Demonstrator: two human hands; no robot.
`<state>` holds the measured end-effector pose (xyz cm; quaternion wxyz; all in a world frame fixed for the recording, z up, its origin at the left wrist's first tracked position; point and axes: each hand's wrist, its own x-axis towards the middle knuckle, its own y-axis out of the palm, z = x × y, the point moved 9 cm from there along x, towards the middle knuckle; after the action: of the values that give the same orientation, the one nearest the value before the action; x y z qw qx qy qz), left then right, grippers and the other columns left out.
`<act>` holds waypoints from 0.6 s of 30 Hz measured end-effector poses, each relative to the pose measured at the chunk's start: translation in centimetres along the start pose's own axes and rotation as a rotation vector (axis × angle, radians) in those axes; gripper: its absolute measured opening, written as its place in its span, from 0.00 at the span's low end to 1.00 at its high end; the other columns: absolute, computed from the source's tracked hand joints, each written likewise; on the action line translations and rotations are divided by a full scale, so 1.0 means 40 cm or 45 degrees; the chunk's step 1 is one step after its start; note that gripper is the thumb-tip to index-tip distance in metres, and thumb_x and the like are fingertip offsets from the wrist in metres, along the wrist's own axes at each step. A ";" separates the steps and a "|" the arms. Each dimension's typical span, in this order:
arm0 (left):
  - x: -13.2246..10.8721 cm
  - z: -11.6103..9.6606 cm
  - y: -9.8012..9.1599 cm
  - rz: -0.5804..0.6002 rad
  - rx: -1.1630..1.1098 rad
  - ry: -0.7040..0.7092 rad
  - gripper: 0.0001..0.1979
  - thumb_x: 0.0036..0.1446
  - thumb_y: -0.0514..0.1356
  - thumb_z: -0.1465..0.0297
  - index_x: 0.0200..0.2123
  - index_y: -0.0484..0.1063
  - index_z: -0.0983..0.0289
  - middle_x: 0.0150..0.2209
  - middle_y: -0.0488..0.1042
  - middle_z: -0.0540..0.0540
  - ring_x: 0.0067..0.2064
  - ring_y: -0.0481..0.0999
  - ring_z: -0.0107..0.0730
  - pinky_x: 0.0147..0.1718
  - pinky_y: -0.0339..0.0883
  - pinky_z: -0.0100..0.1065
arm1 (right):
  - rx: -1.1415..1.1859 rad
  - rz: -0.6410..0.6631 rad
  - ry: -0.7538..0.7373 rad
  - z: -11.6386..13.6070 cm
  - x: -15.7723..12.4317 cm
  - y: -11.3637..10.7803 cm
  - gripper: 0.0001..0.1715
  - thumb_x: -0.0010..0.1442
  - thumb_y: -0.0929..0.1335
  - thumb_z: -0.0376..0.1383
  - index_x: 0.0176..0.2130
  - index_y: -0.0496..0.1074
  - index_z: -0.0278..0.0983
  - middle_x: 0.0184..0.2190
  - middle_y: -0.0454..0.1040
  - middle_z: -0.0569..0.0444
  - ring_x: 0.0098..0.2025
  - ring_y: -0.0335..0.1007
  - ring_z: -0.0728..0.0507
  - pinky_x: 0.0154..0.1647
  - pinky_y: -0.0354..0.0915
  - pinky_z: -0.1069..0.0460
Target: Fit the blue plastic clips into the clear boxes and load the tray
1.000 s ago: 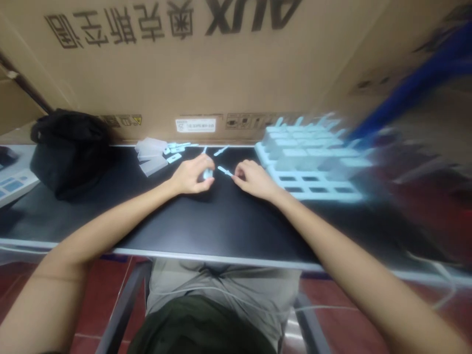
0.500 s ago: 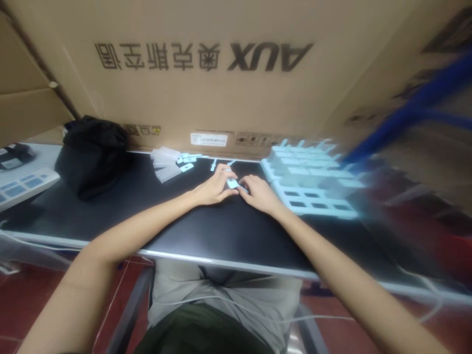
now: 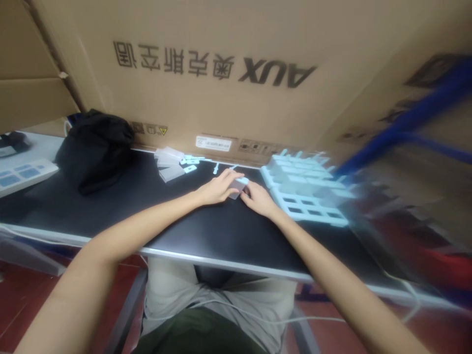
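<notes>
Both hands meet over the black tabletop around one small translucent box (image 3: 235, 190) with a light blue cap (image 3: 242, 181) at its upper end. My left hand (image 3: 221, 187) is closed on the box from the left, fingers over its top and thumb below. My right hand (image 3: 256, 196) is closed at the right side of the same box, by the cap; its fingertips are partly hidden. Left of the hands lie several translucent boxes (image 3: 171, 173) and several flat light blue caps (image 3: 191, 169). A light blue piece with a stem (image 3: 216, 169) lies just beyond my left hand.
A light blue rack (image 3: 311, 210) with square openings stands to the right, its back rows filled with capped boxes. A black cloth bag (image 3: 98, 150) and a white panel with blue squares (image 3: 27, 174) sit on the left. A large carton (image 3: 228, 108) walls off the back.
The held part has turned, so its translucent body now shows below the light blue cap. My hands stay close together, and the whole view has shifted slightly.
</notes>
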<state>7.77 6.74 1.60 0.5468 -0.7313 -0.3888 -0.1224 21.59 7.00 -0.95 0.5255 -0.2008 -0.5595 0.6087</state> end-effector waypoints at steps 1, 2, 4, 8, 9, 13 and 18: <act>0.001 0.000 -0.002 -0.007 0.004 0.004 0.27 0.73 0.57 0.62 0.71 0.60 0.58 0.64 0.67 0.66 0.66 0.72 0.51 0.65 0.70 0.55 | 0.021 0.005 0.005 0.001 0.001 -0.002 0.05 0.62 0.64 0.40 0.36 0.64 0.41 0.34 0.74 0.49 0.35 0.68 0.40 0.38 0.60 0.47; 0.002 0.000 -0.004 -0.015 0.009 0.005 0.28 0.72 0.57 0.62 0.71 0.59 0.58 0.64 0.67 0.66 0.66 0.72 0.52 0.65 0.70 0.55 | 0.045 0.013 0.011 0.003 0.001 -0.005 0.05 0.61 0.64 0.40 0.36 0.64 0.41 0.33 0.74 0.50 0.35 0.68 0.40 0.38 0.61 0.47; 0.002 0.004 -0.009 -0.033 0.018 0.002 0.30 0.72 0.57 0.61 0.73 0.58 0.59 0.65 0.68 0.67 0.66 0.72 0.52 0.65 0.69 0.56 | 0.099 0.039 0.029 0.004 0.001 -0.010 0.06 0.57 0.66 0.40 0.33 0.63 0.41 0.32 0.73 0.51 0.34 0.68 0.41 0.38 0.62 0.47; 0.002 0.007 -0.017 -0.054 -0.016 0.016 0.34 0.72 0.58 0.59 0.76 0.53 0.57 0.68 0.67 0.67 0.59 0.77 0.47 0.60 0.75 0.51 | 0.242 0.127 0.049 0.000 -0.008 -0.025 0.06 0.57 0.66 0.39 0.31 0.65 0.41 0.29 0.73 0.54 0.31 0.67 0.44 0.36 0.63 0.49; 0.002 0.006 -0.020 -0.056 -0.030 0.023 0.35 0.72 0.58 0.59 0.77 0.52 0.56 0.68 0.67 0.67 0.55 0.80 0.44 0.57 0.76 0.49 | 0.272 0.124 0.050 -0.003 -0.010 -0.037 0.06 0.58 0.66 0.40 0.32 0.66 0.41 0.29 0.73 0.54 0.30 0.66 0.44 0.35 0.63 0.49; 0.001 0.000 -0.026 -0.064 -0.035 0.045 0.36 0.71 0.59 0.60 0.77 0.52 0.57 0.65 0.73 0.66 0.39 0.80 0.32 0.48 0.80 0.42 | 0.401 -0.222 0.088 -0.023 -0.010 -0.146 0.12 0.65 0.67 0.47 0.37 0.68 0.42 0.28 0.72 0.55 0.29 0.66 0.44 0.33 0.64 0.48; -0.004 0.004 -0.014 -0.014 0.027 0.003 0.36 0.70 0.60 0.60 0.76 0.56 0.64 0.39 0.82 0.56 0.32 0.78 0.32 0.43 0.78 0.38 | 0.695 -0.606 -0.007 0.011 -0.006 -0.234 0.21 0.65 0.68 0.57 0.45 0.65 0.44 0.34 0.71 0.54 0.34 0.69 0.43 0.36 0.69 0.47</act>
<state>7.23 6.86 1.82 0.5543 -0.7231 -0.3935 -0.1223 25.20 4.93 7.45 0.6853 0.0845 -0.4088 0.5968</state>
